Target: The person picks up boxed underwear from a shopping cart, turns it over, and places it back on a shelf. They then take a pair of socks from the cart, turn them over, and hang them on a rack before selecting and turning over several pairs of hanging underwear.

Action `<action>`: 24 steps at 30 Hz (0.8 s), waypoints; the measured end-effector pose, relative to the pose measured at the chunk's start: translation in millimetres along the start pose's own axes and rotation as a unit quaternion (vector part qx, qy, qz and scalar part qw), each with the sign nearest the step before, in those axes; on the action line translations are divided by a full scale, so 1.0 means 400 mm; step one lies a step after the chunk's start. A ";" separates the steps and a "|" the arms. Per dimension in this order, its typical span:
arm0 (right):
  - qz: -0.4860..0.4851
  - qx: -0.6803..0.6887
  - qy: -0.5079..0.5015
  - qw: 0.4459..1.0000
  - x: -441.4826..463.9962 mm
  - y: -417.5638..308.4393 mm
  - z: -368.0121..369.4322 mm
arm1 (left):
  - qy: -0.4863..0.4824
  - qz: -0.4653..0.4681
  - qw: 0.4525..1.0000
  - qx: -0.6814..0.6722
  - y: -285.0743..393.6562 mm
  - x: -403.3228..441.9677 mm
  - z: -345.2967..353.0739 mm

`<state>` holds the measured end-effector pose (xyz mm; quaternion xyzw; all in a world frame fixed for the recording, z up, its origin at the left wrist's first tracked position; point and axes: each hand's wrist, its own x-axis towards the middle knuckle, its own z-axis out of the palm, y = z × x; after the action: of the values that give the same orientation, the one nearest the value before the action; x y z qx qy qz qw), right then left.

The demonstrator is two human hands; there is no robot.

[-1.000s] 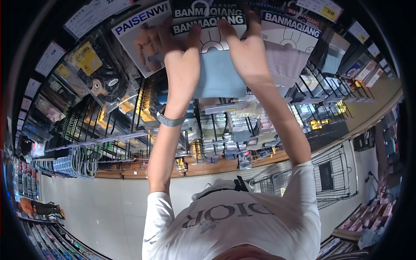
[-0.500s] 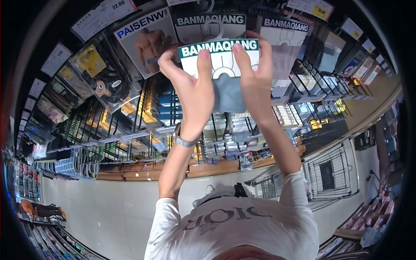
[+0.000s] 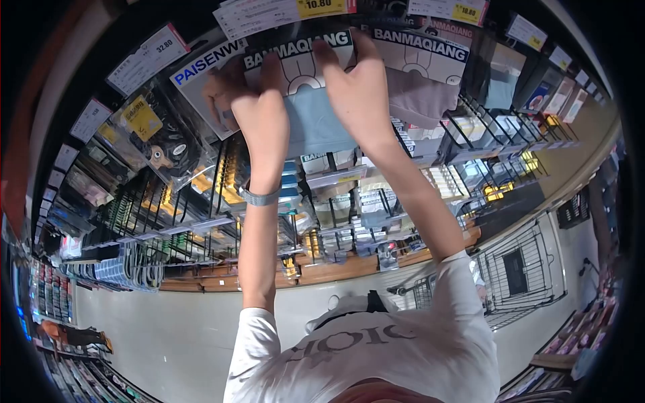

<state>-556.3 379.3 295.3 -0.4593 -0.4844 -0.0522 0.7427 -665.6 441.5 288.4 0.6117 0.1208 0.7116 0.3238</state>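
A hanging underwear package (image 3: 316, 124) with a BANMAQIANG header card and blue-grey fabric is up against the rack. My left hand (image 3: 261, 121) grips its left side, thumb on the front of the card and fingers out of sight behind. On the right side my right hand (image 3: 363, 101) holds it the same way, its thumb near the end of the lettering. Just beside the right hand hangs another BANMAQIANG package (image 3: 423, 91) with greyish-mauve fabric. A PAISENW package (image 3: 201, 84) is partly behind my left hand. The top of the held package is in shadow.
Price tags (image 3: 289, 17) line the rail above. Metal hooks (image 3: 470, 131) and packaged goods fill the racks below. A shopping cart (image 3: 517, 272) stands at the lower right. Another person (image 3: 74, 334) is far off at the left edge.
Both hands have carried the package away from me, up and leftward to the rack. It now hangs in front of where similar packages were, and the view has shifted slightly.
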 end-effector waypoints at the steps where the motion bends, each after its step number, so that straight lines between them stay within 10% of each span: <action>1: 0.003 -0.022 -0.002 1.000 -0.015 -0.005 0.000 | -0.005 0.007 0.999 0.035 0.004 -0.009 -0.004; 7: -0.156 -0.148 0.040 0.976 -0.142 -0.045 -0.011 | 0.094 0.177 0.919 0.340 0.045 -0.138 0.003; 14: -0.319 0.002 0.038 0.947 -0.708 -0.098 -0.236 | -0.285 0.055 0.957 -0.008 0.094 -0.679 -0.115; 18: -0.042 -0.245 -0.002 0.969 -0.956 -0.157 -0.515 | -0.483 -0.093 0.863 -0.112 0.041 -1.077 -0.073; 24: 0.377 -0.496 0.140 0.770 -1.434 -0.013 -0.978 | -0.697 -0.059 0.711 -0.079 0.070 -1.530 0.131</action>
<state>-597.7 -121.1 -184.1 -0.8969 -0.0698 -0.0648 0.4318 -598.9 35.9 -168.8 0.8978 -0.1593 0.0700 0.4046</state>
